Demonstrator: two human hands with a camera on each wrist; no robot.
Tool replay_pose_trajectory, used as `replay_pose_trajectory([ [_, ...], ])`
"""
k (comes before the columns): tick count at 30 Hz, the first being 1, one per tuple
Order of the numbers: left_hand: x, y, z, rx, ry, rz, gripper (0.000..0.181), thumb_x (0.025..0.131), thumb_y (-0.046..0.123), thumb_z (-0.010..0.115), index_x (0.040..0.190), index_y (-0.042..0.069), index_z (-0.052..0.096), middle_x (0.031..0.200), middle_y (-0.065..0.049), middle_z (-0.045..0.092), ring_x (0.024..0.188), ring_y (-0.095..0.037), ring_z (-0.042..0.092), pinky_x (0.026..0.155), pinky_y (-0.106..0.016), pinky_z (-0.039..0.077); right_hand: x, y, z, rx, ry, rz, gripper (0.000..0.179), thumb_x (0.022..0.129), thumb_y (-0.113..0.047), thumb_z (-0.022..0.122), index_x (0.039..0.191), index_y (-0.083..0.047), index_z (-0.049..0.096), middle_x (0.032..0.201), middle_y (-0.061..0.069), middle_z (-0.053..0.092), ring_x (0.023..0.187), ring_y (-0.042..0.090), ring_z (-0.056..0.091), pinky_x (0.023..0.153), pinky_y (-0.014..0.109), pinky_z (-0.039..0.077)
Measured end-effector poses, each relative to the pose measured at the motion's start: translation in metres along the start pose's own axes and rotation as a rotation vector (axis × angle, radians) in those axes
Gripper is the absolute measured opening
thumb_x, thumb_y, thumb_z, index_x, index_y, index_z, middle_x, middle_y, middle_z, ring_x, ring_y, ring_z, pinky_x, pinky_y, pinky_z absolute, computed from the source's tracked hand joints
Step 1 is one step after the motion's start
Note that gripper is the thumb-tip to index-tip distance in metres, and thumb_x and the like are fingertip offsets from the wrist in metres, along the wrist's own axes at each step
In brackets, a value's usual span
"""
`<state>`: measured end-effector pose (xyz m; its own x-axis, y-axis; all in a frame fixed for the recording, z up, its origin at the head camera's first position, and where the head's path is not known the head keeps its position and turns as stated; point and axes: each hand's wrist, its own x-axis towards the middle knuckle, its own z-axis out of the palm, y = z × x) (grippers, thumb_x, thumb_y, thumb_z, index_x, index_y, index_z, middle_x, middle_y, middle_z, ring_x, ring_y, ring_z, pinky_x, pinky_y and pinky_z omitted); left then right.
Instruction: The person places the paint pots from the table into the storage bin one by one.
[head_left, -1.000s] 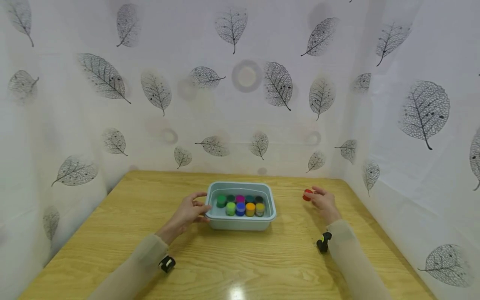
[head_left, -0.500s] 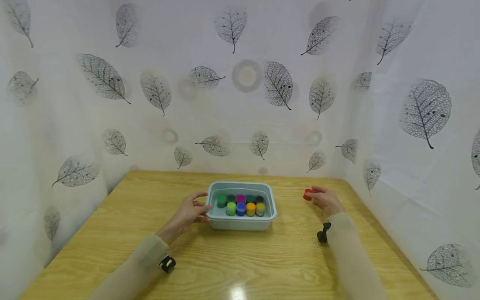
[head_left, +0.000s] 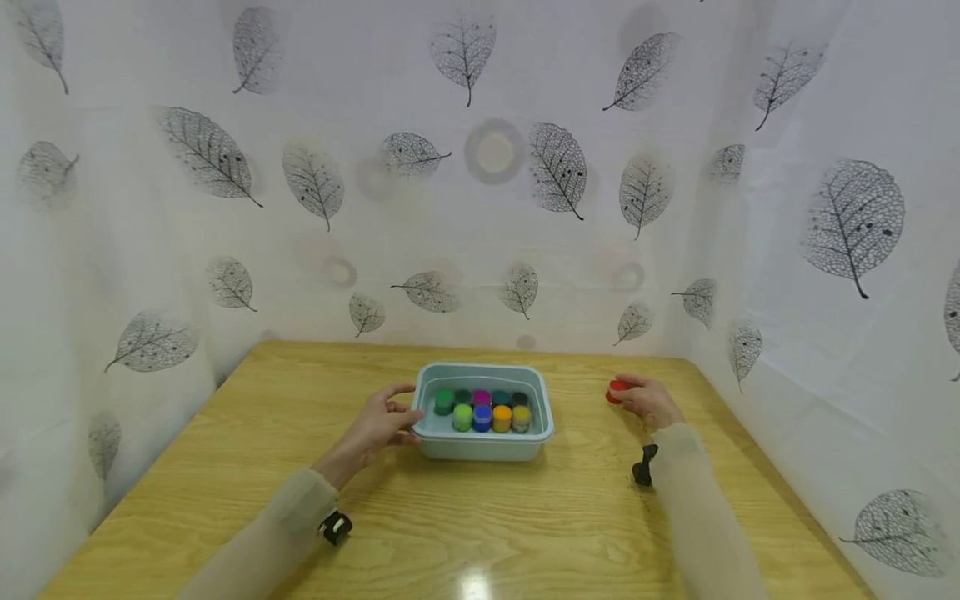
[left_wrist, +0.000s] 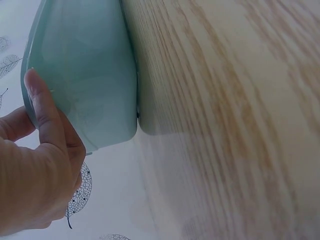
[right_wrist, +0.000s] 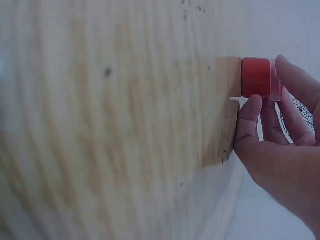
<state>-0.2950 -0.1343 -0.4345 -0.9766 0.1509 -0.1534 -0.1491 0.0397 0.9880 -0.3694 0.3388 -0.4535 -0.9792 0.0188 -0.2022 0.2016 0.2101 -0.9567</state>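
In the head view, a pale blue-green plastic basin [head_left: 480, 448] stands on the table. My left hand [head_left: 381, 423] grips its left rim, and the left wrist view shows fingers on both sides of the basin's edge. Inside the basin are several small paint pots, among them a light green pot [head_left: 462, 417], a blue pot [head_left: 482, 418] and an orange pot [head_left: 502, 419]. Over to the right, my right hand [head_left: 647, 400] holds a red paint pot [right_wrist: 256, 77] by its side and clear rim. That pot stands on the tabletop, with the hand low beside it.
The wooden table [head_left: 420, 533] reaches a leaf-printed curtain [head_left: 480, 325] at the back and both sides. Small dark specks lie near the right sleeve. Inside the basin, bare floor shows left of the pots.
The right hand shifts slightly around the red pot, its fingers lifting a little and then settling closer on it. The left hand and basin stay put.
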Motion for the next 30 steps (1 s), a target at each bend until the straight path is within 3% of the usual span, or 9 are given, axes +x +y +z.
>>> replay_pose_trajectory([
  [4,0.000,0.000,-0.001,0.003,0.005,-0.002,0.058,0.093,0.002,0.064,0.145,0.008,0.039,0.101,-0.015,0.057,0.079,-0.022,0.067,0.067,-0.031,0.062,0.003,0.001,0.002,-0.061,0.021,0.015,0.063,0.094,-0.008,0.064,0.149,0.003,0.035,0.143,0.027,0.045,0.092,0.007,0.059,0.079,0.022,0.054],
  [9,-0.001,0.000,-0.002,0.008,0.001,0.001,0.059,0.093,0.002,0.064,0.145,0.007,0.039,0.102,-0.015,0.056,0.079,-0.021,0.066,0.067,-0.031,0.062,0.003,0.002,0.005,-0.105,0.050,0.012,0.059,0.093,-0.012,0.068,0.143,0.004,0.043,0.119,0.011,0.061,0.090,0.012,0.058,0.075,0.023,0.052],
  [12,-0.001,0.000,-0.002,0.009,-0.002,0.003,0.059,0.093,0.002,0.064,0.146,0.007,0.039,0.102,-0.015,0.056,0.079,-0.021,0.066,0.068,-0.032,0.062,0.002,0.000,0.006,-0.080,0.043,-0.004,0.057,0.093,-0.013,0.068,0.141,0.005,0.045,0.112,0.005,0.062,0.090,0.012,0.063,0.081,0.026,0.056],
  [15,-0.001,0.001,-0.001,0.007,0.000,0.000,0.059,0.093,0.002,0.065,0.145,0.007,0.039,0.103,-0.016,0.055,0.081,-0.023,0.066,0.069,-0.033,0.062,0.000,-0.003,0.005,-0.020,0.005,-0.023,0.057,0.094,-0.011,0.066,0.142,0.008,0.042,0.118,0.013,0.063,0.097,0.016,0.068,0.095,0.033,0.056],
  [19,-0.001,0.002,-0.001,0.002,0.002,-0.005,0.058,0.093,0.003,0.065,0.145,0.008,0.040,0.102,-0.015,0.055,0.084,-0.025,0.066,0.068,-0.032,0.062,-0.003,-0.009,0.008,-0.006,-0.029,-0.035,0.058,0.094,-0.010,0.065,0.142,0.010,0.039,0.129,0.022,0.059,0.108,0.025,0.067,0.103,0.041,0.051],
  [24,0.000,0.002,-0.001,-0.002,0.002,-0.015,0.058,0.092,0.002,0.065,0.144,0.009,0.041,0.101,-0.014,0.055,0.085,-0.027,0.066,0.067,-0.031,0.062,-0.007,-0.015,0.013,-0.010,-0.046,-0.024,0.059,0.095,-0.013,0.066,0.144,0.008,0.039,0.122,0.014,0.061,0.113,0.029,0.064,0.103,0.041,0.052],
  [27,0.000,0.001,-0.001,-0.008,0.002,-0.011,0.058,0.092,0.003,0.066,0.144,0.009,0.041,0.100,-0.014,0.055,0.085,-0.027,0.066,0.067,-0.031,0.062,-0.007,-0.018,0.019,-0.004,-0.078,-0.040,0.060,0.095,-0.013,0.066,0.143,0.008,0.039,0.117,0.010,0.062,0.107,0.024,0.066,0.102,0.039,0.052],
  [30,-0.001,-0.001,-0.003,-0.012,0.002,-0.003,0.059,0.092,0.003,0.066,0.145,0.008,0.041,0.100,-0.014,0.055,0.084,-0.027,0.066,0.067,-0.032,0.062,-0.006,-0.020,0.027,-0.032,-0.115,-0.076,0.059,0.094,-0.011,0.067,0.142,0.011,0.039,0.121,0.015,0.060,0.100,0.017,0.067,0.101,0.039,0.053],
])
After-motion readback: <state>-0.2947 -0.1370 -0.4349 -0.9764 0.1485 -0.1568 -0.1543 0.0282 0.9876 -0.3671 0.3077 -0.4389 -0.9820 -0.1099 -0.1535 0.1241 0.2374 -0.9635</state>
